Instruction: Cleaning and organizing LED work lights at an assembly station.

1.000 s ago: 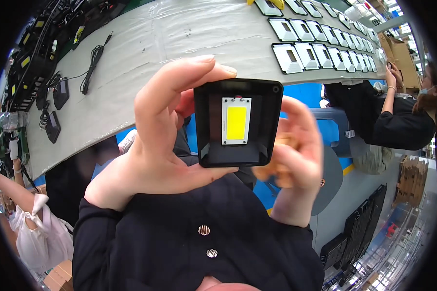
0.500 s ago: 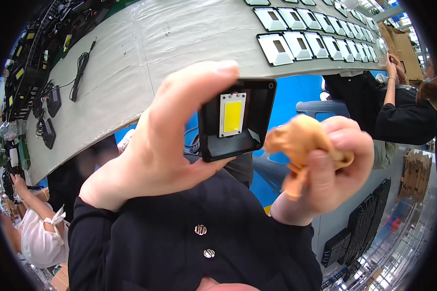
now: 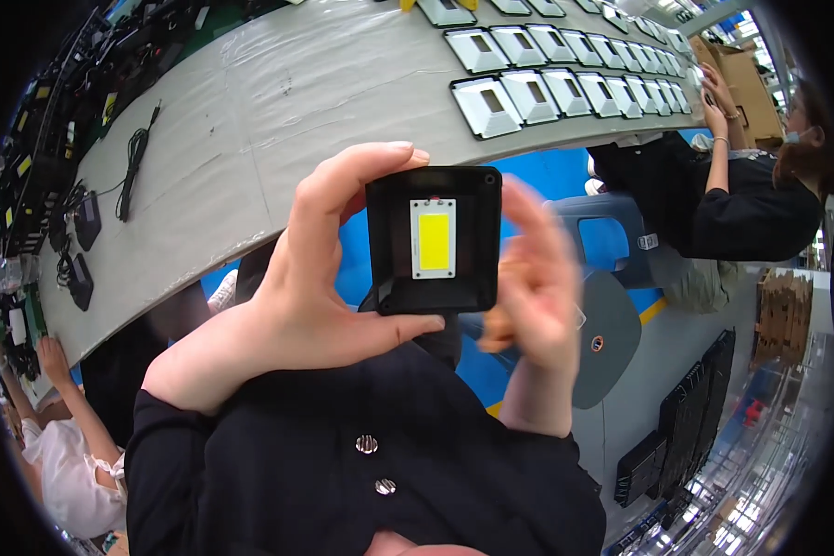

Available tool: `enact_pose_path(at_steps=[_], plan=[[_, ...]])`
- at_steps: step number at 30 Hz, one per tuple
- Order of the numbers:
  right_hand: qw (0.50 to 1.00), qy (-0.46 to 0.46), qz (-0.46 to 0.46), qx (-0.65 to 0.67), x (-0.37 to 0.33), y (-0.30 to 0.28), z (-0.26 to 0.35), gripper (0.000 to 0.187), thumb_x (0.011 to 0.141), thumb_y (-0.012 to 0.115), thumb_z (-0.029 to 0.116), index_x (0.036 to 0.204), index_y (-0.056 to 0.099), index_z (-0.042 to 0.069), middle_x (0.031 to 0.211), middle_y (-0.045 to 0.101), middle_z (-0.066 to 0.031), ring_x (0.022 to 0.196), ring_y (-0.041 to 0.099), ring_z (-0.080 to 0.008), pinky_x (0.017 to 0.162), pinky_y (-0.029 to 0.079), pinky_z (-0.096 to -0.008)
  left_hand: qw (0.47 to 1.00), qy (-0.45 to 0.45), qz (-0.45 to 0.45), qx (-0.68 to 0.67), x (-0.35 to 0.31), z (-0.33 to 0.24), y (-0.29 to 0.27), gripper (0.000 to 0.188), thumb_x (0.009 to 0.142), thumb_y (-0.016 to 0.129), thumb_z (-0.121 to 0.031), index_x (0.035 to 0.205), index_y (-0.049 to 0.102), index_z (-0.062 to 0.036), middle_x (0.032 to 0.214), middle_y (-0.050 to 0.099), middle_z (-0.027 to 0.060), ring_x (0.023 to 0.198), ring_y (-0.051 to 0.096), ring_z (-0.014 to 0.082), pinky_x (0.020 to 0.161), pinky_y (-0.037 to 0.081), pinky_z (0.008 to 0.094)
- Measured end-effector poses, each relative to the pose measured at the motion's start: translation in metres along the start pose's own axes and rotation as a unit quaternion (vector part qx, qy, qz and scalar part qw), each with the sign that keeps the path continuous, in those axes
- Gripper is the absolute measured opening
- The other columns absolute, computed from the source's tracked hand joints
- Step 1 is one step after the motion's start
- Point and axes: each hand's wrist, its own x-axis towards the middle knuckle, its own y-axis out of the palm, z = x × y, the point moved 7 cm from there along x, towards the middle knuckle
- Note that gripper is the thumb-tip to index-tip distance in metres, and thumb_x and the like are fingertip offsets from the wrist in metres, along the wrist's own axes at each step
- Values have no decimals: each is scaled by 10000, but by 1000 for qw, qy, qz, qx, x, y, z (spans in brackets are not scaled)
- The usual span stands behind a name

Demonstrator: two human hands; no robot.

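My left hand (image 3: 310,287) grips a black square lamp housing (image 3: 389,246) by its left side, thumb below and fingers above. The open face of the housing is turned up toward me. Inside sits a white-framed LED panel (image 3: 434,243) with a yellow centre. Just right of the housing is my right hand (image 3: 545,292), smeared by motion, its fingers closed round an orange-tan cloth (image 3: 497,329). Most of the cloth is hidden behind the hand and the housing's right edge; whether it touches the housing I cannot tell.
A grey-covered table (image 3: 250,111) lies ahead, with rows of white reflector frames (image 3: 486,107) on its right part. Black cables (image 3: 132,171) and small lamps (image 3: 85,218) lie at left. A grey stool (image 3: 588,343) stands right. Co-workers (image 3: 760,204) sit at both sides.
The housing has turned to face me more squarely. My right hand with the cloth has swung left, from clear of the housing to its right edge and partly behind it.
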Motion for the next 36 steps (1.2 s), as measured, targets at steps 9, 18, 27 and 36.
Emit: enact_pose_path(at_steps=[9,18,27,36], plan=[[996,13,-3,87,-4,-33,-38,244,956,526,105,1163,531,-23,929,651,-96,744,665,-153,643,560,-278,984,-102,138,51,22,47,26,1189,618,877,-306,1467,98,-13,1447,258,233,1374,270,349,1101,289,441],[909,-33,-253,-329,-25,-105,-8,306,901,642,144,1131,617,-55,845,602,-49,725,551,-92,638,456,-223,902,-146,29,405,80,149,47,1018,685,773,-405,1450,199,-55,1337,447,233,1283,405,370,1078,315,439],[894,-46,-186,-405,19,-47,29,227,829,720,160,940,674,-33,706,631,-82,610,560,-109,570,451,-251,904,-194,-2,381,14,134,-39,902,688,760,-349,1407,315,-37,1297,493,219,1271,427,346,1064,334,431],[832,-96,15,-546,109,97,21,277,845,692,258,813,676,-17,591,614,-84,502,577,-140,511,434,-264,892,-213,-36,396,-85,88,-130,891,688,773,-318,1420,314,-100,1371,430,182,1330,356,340,1090,309,454]])
